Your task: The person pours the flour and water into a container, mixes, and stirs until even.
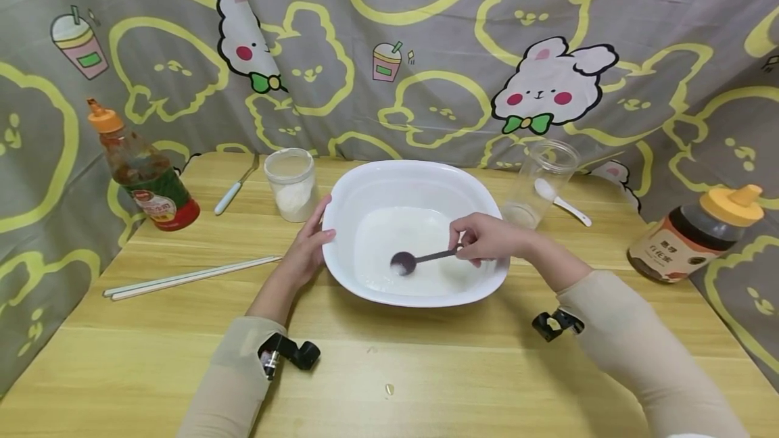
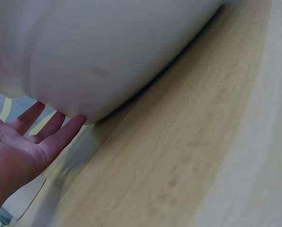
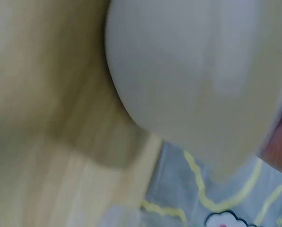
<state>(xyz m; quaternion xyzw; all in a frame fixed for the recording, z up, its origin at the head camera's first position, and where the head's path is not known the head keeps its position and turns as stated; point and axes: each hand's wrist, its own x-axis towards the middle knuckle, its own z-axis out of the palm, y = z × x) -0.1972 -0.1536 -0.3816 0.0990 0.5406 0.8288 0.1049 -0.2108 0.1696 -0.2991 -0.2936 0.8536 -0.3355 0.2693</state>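
A white basin (image 1: 416,299) stands on the table, with a pale white layer across its bottom. At its left side is my left hand (image 1: 307,249), thumb over the rim and fingers spread against the outer wall; the left wrist view shows the fingertips (image 2: 77,120) touching that wall from below. My right hand (image 1: 487,238) reaches over the right rim and pinches the handle of a dark measuring spoon (image 1: 403,263). Some white powder lies in the spoon's bowl, low inside the basin. In the right wrist view the basin wall (image 3: 178,71) hides most of that hand.
Behind left are a jar of white powder (image 1: 294,198), a blue-handled utensil (image 1: 230,196), a red sauce bottle (image 1: 155,184) and chopsticks (image 1: 191,277). Rightward stand a clear jar (image 1: 526,191), a white spoon (image 1: 572,210) and a honey bottle (image 1: 688,238). A patterned curtain (image 1: 438,32) hangs behind.
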